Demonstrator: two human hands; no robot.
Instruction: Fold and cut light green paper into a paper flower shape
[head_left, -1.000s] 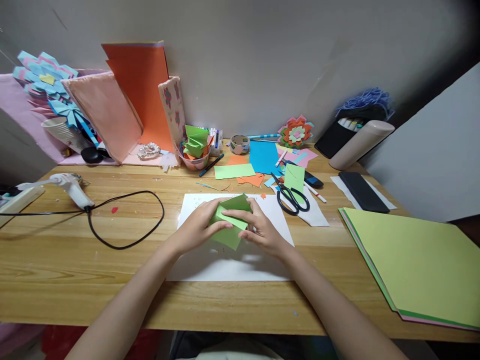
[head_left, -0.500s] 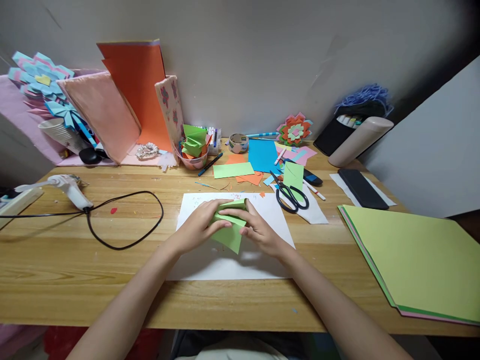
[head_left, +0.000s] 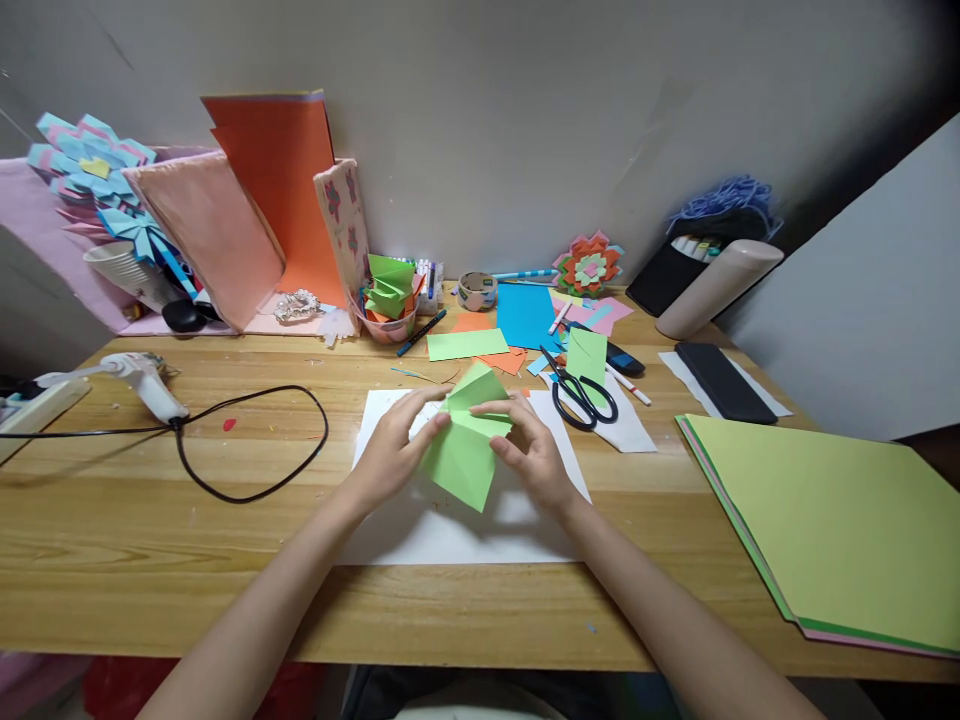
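A light green folded paper [head_left: 463, 462] is held up between both hands above a white sheet [head_left: 457, 545] on the wooden desk. Creases run across it, and its upper part stands raised as a pointed flap. At its left edge my left hand [head_left: 394, 445] pinches the paper between thumb and fingers. My right hand [head_left: 534, 455] grips the right edge, with its index finger laid across the front of the fold and the thumb lower down.
Black-handled scissors [head_left: 585, 402] lie right of the white sheet. Behind are paper scraps, a blue sheet [head_left: 525, 315] and a tape roll [head_left: 477, 291]. A looped black cable [head_left: 259, 498] is at left, a yellow-green paper stack [head_left: 832, 530] at right.
The green paper has opened out, its upper flap now raised above the fingers. Both hands have moved slightly apart, the right one a little to the right.
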